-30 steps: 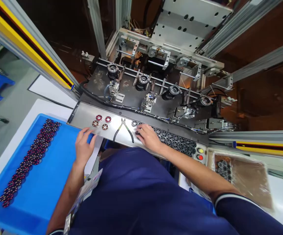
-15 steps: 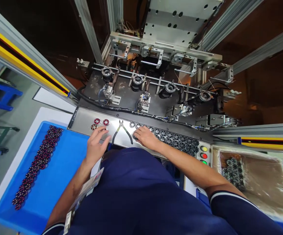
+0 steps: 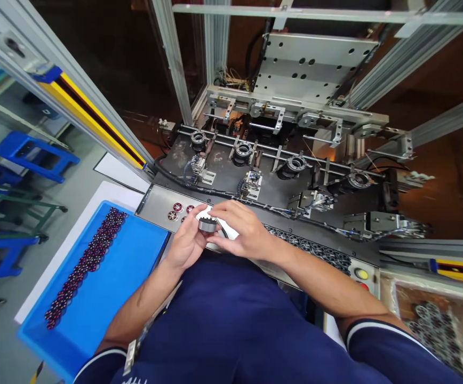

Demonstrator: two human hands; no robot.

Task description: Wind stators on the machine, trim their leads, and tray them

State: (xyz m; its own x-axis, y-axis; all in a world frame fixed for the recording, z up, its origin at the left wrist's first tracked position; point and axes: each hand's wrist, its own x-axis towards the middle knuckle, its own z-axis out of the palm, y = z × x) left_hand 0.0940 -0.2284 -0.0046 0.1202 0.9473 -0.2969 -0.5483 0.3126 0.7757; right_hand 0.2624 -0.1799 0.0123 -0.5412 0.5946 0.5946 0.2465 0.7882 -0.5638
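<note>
Between my hands, in front of my body, is a stator [image 3: 207, 225], a short grey metal cylinder with black teeth round its top. My left hand [image 3: 185, 242] grips it from the left, thumb and fingers closed on its side. My right hand [image 3: 245, 229] reaches over from the right, with its fingers above the stator and its thumb below, closed on the near edge. Left of the hands, several red-and-silver round stators [image 3: 177, 207] lie on the metal ledge [image 3: 155, 200]. Cutting pliers on the ledge are mostly hidden behind my hands.
A row of dark stators [image 3: 311, 246] lies on the ledge at right, ending by a yellow button [image 3: 361, 273]. A blue tray [image 3: 135, 256] with dark red stators stands left. A lined box [image 3: 395, 298] is at right. Machine fixtures [image 3: 251, 184] stand behind the ledge.
My right hand has come left from the dark stators, and my left hand has moved right. Both now meet at a stator held up before me. The camera view has shifted.
</note>
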